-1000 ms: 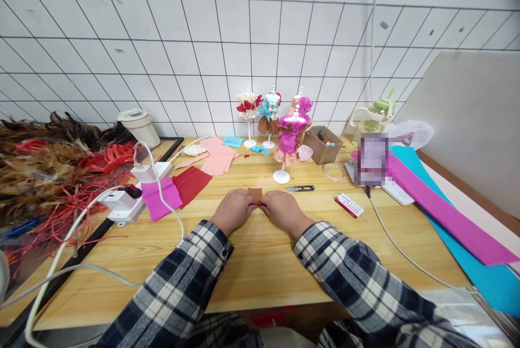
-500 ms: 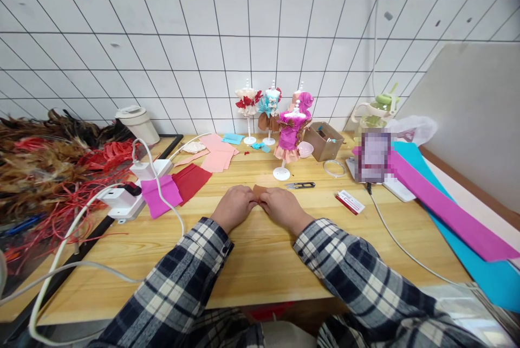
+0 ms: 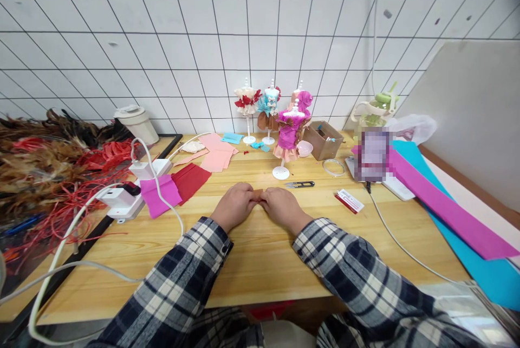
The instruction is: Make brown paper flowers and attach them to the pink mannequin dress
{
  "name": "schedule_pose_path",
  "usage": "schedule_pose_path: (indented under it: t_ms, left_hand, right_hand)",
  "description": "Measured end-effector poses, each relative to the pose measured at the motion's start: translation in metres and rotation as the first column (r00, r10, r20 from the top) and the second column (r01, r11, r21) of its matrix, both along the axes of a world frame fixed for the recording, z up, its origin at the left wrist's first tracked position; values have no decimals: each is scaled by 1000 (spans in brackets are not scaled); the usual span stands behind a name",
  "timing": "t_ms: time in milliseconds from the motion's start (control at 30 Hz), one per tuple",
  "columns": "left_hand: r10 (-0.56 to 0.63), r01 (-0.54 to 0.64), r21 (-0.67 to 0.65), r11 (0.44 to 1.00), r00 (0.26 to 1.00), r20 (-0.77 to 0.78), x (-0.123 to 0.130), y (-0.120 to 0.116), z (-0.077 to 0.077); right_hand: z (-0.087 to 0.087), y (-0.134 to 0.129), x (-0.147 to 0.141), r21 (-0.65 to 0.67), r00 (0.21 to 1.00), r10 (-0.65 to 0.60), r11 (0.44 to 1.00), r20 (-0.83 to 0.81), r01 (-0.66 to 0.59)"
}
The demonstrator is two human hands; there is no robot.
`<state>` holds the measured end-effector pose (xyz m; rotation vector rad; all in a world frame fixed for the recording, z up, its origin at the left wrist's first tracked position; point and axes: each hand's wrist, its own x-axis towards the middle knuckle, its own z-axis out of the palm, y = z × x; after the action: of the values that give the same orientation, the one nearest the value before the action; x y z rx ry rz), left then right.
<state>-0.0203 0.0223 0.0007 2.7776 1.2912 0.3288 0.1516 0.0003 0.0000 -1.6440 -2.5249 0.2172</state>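
Observation:
Between my two hands, low over the middle of the table, is a small piece of brown crepe paper [image 3: 257, 194]. My left hand [image 3: 235, 206] is closed, pinching its left side. Opposite it, my right hand [image 3: 283, 208] pinches the right side, and the fingertips of both hands nearly meet. Most of the paper is hidden by the fingers. Just beyond my right hand lies a pair of thread snips [image 3: 300, 184]. Behind the snips stands a mini dress form [image 3: 289, 134] in magenta and peach crepe paper, on a white base.
Several more dressed forms [image 3: 246, 104] stand at the back, beside a cardboard box [image 3: 323, 141]. Magenta [image 3: 160, 196], red [image 3: 190, 182] and pink paper [image 3: 219, 155] lie left, near a power strip [image 3: 125, 204] with cables. Right are a small red-and-white box [image 3: 349, 201], a blurred-out phone [image 3: 372, 155] and long paper strips [image 3: 450, 207].
The brown paper shows less above my fingers and looks flatter and narrower than before. Both hands have shifted only very slightly.

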Motion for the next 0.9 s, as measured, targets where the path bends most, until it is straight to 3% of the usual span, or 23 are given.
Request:
schedule_pose_path:
  t_ms: [400,900]
  left_hand:
    - [-21,22,-30,999,1000,6,-3,1,-3]
    - [-58,58,23,998,998,0,-2,2,-2]
  right_hand:
    - [0,-1,1,46,999,14,999,31,-15]
    - [7,-3,1,17,997,25,1000,66,-26]
